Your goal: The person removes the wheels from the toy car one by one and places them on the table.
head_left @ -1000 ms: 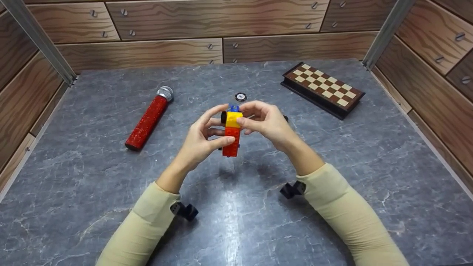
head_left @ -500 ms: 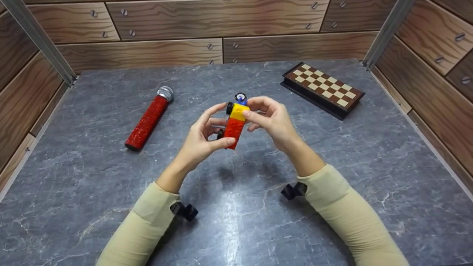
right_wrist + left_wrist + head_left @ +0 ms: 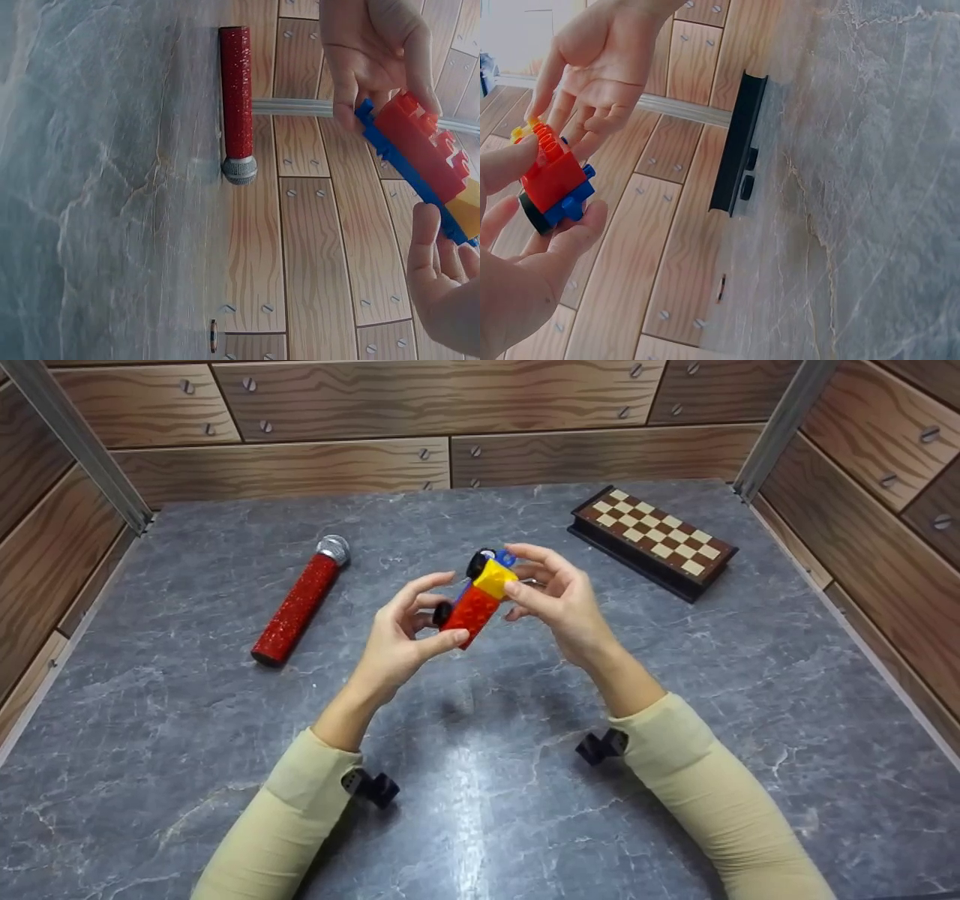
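Note:
A toy brick car is held above the table between both hands. It has a red studded brick, a yellow sloped brick at its far end and a blue base. Black wheels show on its left side; in the right wrist view the base's other side shows none. My left hand grips the near end, thumb on the red brick and fingers by the wheels. My right hand pinches the far end, thumb against the yellow brick, fingertips by the blue front.
A red glittery microphone lies at left. A folded chessboard box sits at back right. Two black wheels lie near it in the left wrist view. A round chip lies behind the car. Wood-patterned walls enclose the table.
The car has turned clockwise, its yellow end swinging right and away, and more of its left wheels now shows. My right hand has moved slightly away and right; the left has barely moved.

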The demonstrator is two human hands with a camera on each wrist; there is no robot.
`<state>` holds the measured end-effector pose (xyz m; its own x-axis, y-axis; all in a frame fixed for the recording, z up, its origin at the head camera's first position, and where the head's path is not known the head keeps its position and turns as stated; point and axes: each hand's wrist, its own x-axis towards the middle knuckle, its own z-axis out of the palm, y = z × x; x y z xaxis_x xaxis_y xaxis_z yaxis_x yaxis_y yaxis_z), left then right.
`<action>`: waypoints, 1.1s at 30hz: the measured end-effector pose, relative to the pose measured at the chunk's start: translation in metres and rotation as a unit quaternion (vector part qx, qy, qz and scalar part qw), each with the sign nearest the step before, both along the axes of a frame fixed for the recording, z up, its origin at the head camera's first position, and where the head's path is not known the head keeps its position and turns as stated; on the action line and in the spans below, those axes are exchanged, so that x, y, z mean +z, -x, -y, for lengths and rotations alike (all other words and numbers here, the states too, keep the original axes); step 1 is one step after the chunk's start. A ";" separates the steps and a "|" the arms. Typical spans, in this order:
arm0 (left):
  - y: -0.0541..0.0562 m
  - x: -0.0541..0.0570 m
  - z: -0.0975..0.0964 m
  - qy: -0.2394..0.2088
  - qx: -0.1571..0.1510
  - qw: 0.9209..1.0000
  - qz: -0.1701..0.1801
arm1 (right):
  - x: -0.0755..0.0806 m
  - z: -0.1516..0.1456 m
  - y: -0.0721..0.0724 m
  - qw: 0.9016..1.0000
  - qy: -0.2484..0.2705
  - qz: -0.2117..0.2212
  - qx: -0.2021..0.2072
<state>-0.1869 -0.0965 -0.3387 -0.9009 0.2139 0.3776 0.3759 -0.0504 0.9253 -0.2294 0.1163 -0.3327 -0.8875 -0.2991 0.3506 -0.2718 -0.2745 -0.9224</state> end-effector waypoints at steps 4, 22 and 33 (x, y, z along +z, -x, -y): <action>-0.003 0.004 0.000 -0.002 0.002 1.000 -0.004 | -0.001 -0.004 0.000 1.000 -0.013 -0.009 0.011; 0.012 -0.014 0.006 -0.036 0.006 0.999 0.021 | -0.006 -0.018 0.003 0.995 -0.073 0.003 0.074; 0.011 -0.012 0.007 -0.044 0.008 0.999 0.014 | -0.009 -0.020 0.002 0.986 -0.126 0.030 0.102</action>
